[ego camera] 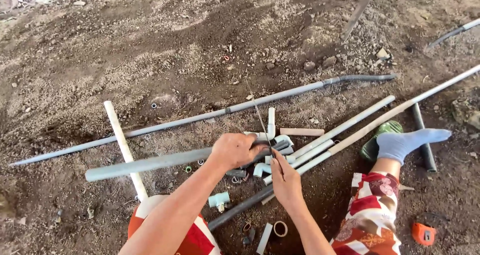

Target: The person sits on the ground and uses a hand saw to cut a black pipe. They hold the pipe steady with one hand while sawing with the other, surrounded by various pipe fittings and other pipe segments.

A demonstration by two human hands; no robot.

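Seated on bare, dusty ground [165, 50], a person works over a scatter of plastic plumbing parts, seen from a head-worn camera. At far left a white pipe [120, 140] lies across the dirt, crossing under the grey pipe [150, 163] that the left hand [235, 150] clamps near its cut end, fingers wrapped fully around it. Just right of that grip, the right hand [286, 180] pinches the lower end of a thin saw blade [259, 115] (bare, with no frame or handle visible), its fingers closed on the metal while the blade stands nearly upright against the pipe end. Below the hands lie a pale tee fitting [219, 200], a dark pipe [240, 207] and a roll of tape [280, 228]; behind them, a cluster of white elbows [280, 142]. Farther right, several long pale pipes [350, 125] fan out towards a socked foot [407, 141] resting on a green sandal [375, 140], with an orange tape measure [423, 233] at the lower right. The risks look plain enough: a blade held bare could slip or flex and nick the gripping thumb, which sits very close to the cut line; the pipe, braced only by one hand and apparently the knee, could roll and send the cut crooked; and loose grit might foul the fresh end or the open fittings nearby.
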